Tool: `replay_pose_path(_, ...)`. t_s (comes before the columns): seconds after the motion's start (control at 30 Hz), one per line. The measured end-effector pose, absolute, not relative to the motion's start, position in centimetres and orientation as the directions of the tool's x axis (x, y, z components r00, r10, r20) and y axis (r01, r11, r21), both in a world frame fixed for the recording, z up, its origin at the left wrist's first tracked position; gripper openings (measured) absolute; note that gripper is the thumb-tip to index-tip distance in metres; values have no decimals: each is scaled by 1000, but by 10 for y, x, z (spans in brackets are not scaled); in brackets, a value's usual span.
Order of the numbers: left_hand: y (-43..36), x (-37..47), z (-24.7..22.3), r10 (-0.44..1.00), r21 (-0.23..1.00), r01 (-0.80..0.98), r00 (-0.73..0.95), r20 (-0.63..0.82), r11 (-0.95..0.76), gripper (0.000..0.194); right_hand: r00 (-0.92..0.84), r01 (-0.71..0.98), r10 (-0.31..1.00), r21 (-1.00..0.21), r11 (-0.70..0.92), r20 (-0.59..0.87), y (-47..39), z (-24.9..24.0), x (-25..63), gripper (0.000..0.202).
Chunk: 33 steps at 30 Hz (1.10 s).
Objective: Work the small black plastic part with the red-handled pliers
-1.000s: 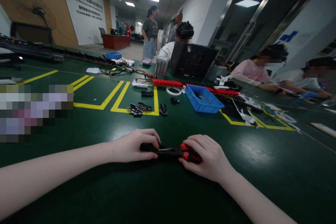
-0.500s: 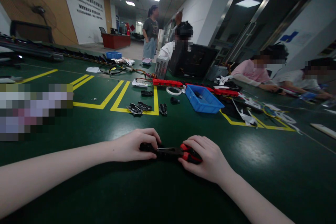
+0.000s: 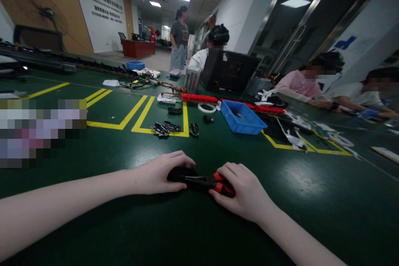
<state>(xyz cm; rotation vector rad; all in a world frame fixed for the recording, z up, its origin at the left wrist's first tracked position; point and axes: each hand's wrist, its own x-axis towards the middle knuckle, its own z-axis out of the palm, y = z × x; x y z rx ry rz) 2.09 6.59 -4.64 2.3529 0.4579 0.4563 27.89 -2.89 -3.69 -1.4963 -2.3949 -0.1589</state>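
Right hand [image 3: 241,191] grips pliers [image 3: 215,184], red and black.
Left hand [image 3: 170,172] is curled around a black piece [image 3: 181,173].

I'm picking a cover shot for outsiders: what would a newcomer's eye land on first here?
Probably the red-and-black pliers in the right hand, low in the middle, their nose reaching the dark piece at the left hand. Next, the bright blue tray beyond them, on the green table.

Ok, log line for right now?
right hand: gripping pliers, tips leftward | left hand: at black part | nearer blue bin: beyond hands
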Motion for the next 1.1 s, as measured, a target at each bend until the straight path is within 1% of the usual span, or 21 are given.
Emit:
replay_pose_path(0.03,66,21,-48,446,671,211,872,199,-711,54,-405,893,859,-68,445,312,-29,-37,279,25)
replay_pose_path(0.1,66,23,-50,444,639,236,876,185,-732,59,-406,894,862,-63,444,303,-28,-37,278,25)
replay_pose_path(0.2,66,26,-52,423,580,264,892,157,-771,55,-420,888,856,-57,456,300,-27,-37,278,24)
replay_pose_path(0.37,65,29,-50,412,500,289,899,151,-816,47,-439,876,844,-61,478,307,-27,-33,278,24)
replay_pose_path(0.53,63,30,-48,354,421,264,923,152,-868,45,-460,863,837,-71,500,295,-25,-30,280,23)
replay_pose_path(0.7,63,30,-48,345,405,253,923,172,-879,46,-481,853,819,-49,520,314,-24,-30,283,24)
replay_pose_path(0.83,62,29,-50,399,403,306,901,169,-862,39,-489,843,802,-47,535,343,-26,-31,284,23)
replay_pose_path(0.97,61,30,-49,459,370,378,874,160,-849,36,-487,841,799,-58,538,352,-27,-31,283,22)
replay_pose_path(1.1,60,30,-47,462,346,392,874,147,-852,36,-490,838,793,-57,543,362,-26,-32,283,23)
